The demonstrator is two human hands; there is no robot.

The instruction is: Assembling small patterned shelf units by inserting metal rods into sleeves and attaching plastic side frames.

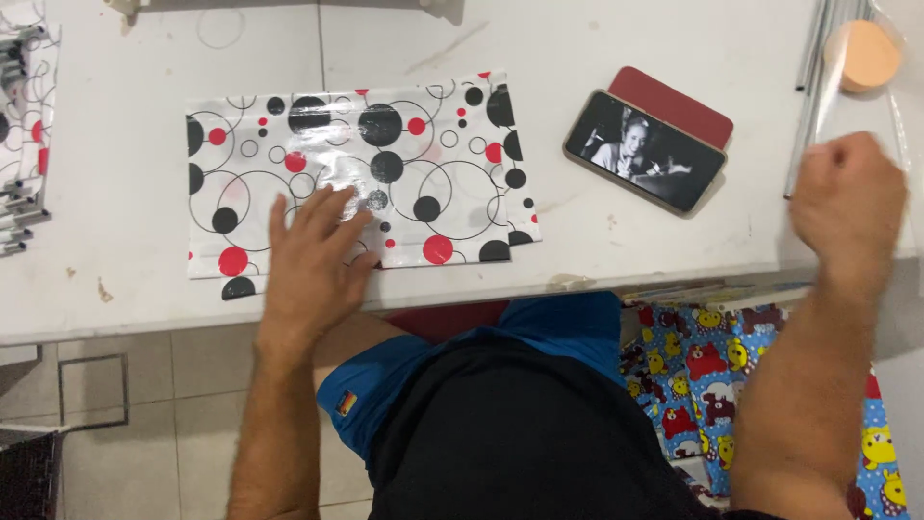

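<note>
**One flat hand on the spotty paper, one fist by the rods**

The left hand (pixel 313 252) lies flat on a sheet of spotty paper (pixel 404 144). Its fingers are spread out and hold nothing; they just press the paper down. The paper is white with black and red dots and thin rings. It lies on the white table (pixel 626 246), near the front edge. A second sheet peeks out from under it on the right side, so there look to be two sheets in the pile.

The right hand (pixel 847 202) is curled into a fist at the right end of the table. I cannot tell if it holds anything inside. Just beside it lie a few thin metal rods (pixel 818 77); they are too close together to count.

One phone (pixel 645 151) lies between the paper and the fist, and it rests on a dark red cover. One round peach-coloured pad (pixel 863 55) sits inside a clear plastic wrap in the far right corner.

More spotty paper (pixel 29 96) lies at the left edge
</note>
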